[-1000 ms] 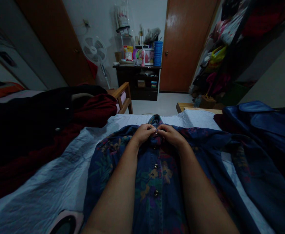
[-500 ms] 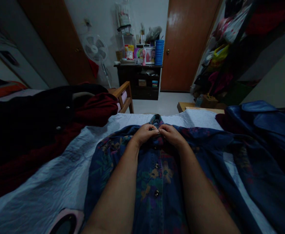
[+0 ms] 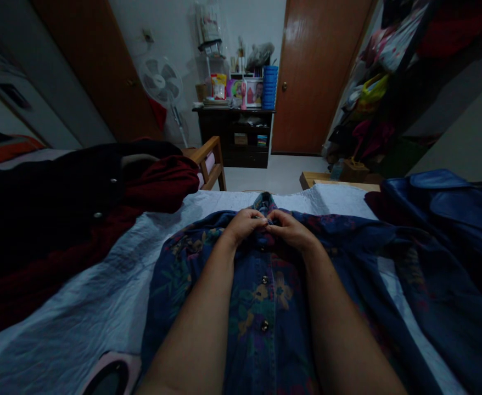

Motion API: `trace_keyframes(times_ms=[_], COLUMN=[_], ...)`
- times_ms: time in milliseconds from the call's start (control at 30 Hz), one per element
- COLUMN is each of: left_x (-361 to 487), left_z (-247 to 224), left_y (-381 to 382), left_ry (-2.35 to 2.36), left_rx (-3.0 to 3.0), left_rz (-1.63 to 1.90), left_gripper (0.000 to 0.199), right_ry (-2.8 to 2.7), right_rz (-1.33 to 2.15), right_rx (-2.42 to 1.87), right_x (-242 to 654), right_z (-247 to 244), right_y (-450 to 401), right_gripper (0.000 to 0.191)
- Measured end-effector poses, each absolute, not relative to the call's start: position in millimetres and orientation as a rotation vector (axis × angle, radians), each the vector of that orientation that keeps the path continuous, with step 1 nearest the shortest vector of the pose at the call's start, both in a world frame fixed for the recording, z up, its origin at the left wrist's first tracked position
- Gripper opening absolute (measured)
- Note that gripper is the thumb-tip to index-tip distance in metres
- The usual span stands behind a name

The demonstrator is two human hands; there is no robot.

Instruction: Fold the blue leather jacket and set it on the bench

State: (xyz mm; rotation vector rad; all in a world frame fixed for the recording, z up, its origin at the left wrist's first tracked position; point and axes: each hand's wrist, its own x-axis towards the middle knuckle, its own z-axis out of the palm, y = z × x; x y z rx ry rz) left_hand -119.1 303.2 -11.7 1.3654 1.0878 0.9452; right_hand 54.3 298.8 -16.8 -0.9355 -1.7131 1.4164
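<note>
A blue denim shirt (image 3: 251,304) with a floral print lies front up, its collar (image 3: 264,202) pointing away from me. Dark shiny buttons (image 3: 264,326) run down its front placket, fastened where they show. Just below the collar, my left hand (image 3: 245,226) pinches the placket edge between thumb and fingers. My right hand (image 3: 289,229) pinches the cloth from the other side, its fingertips meeting the left ones. Whatever button sits between the fingertips is mostly hidden.
Under the shirt is a pale blue bed sheet (image 3: 105,291). Dark red and black clothes (image 3: 150,186) are heaped on the left, a blue bag-like item (image 3: 450,203) on the right. A pink-rimmed round object (image 3: 115,373) lies near me. Beyond stand a wooden chair (image 3: 214,159) and fan (image 3: 162,82).
The fingers of my right hand have shifted slightly at the placket, with the index finger more bent. My left hand stays almost where it was.
</note>
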Motion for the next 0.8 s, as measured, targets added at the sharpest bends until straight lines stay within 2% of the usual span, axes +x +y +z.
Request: trace_keyframes(times_ms=[167, 400, 800], left_x=[-121, -127, -129], left_z=[-10, -8, 3], left_y=[303, 302, 295], left_ry=[1.103, 1.064, 1.120], left_rx=[1.375, 1.490, 1.563], left_rz=[0.894, 0.853, 0.735], left_gripper=[0.016, 0.021, 0.016], right_ry=[-1.842, -1.728, -1.794], right_rz=[1.276, 1.457, 1.422], right_rx=[-0.949, -0.964, -0.939], right_x=[56, 61, 62], right_z=[-15, -10, -6], right_y=[302, 301, 301], right_gripper=[0.021, 0.028, 0.019])
